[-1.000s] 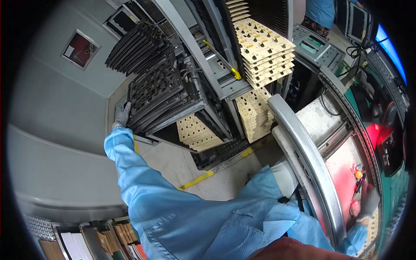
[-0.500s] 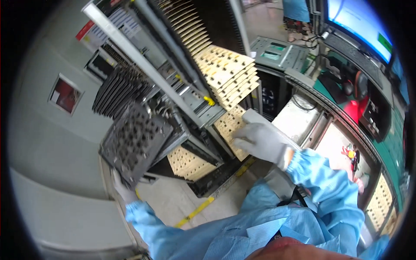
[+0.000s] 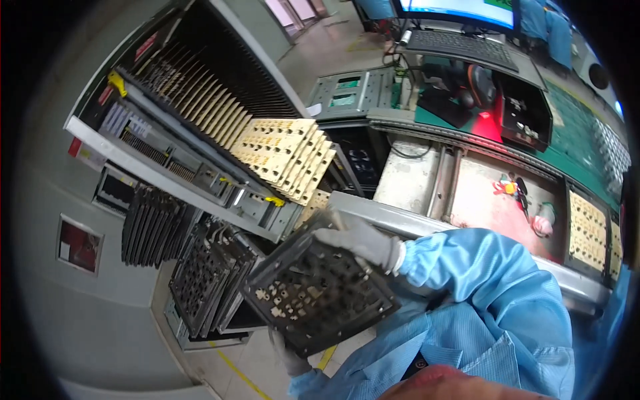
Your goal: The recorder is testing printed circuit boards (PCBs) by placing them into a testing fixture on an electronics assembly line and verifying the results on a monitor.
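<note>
Tilted in front of my body is a black fixture tray (image 3: 333, 293) with many cutouts and a raised frame. Pale pieces or openings show in its left half; I cannot tell which. My gloved left hand (image 3: 291, 357) grips its lower left edge, with the fingers partly hidden behind it. At the upper edge, my gloved right hand (image 3: 360, 241) has its fingers closed over the frame. Just left of this tray, similar dark trays (image 3: 203, 280) stand close together on a rack.
A tall metal rack (image 3: 167, 177) holds cream perforated boards (image 3: 277, 153), several jutting out. More black plates (image 3: 150, 223) hang at the left beside a grey wall. To the right runs a workbench with a metal rail (image 3: 427, 220), a keyboard (image 3: 460, 48) and a monitor (image 3: 460, 12).
The black tray has moved right, from beside the rack to in front of my body. My right hand has left the cream board and taken hold of the tray. The view has turned right.
</note>
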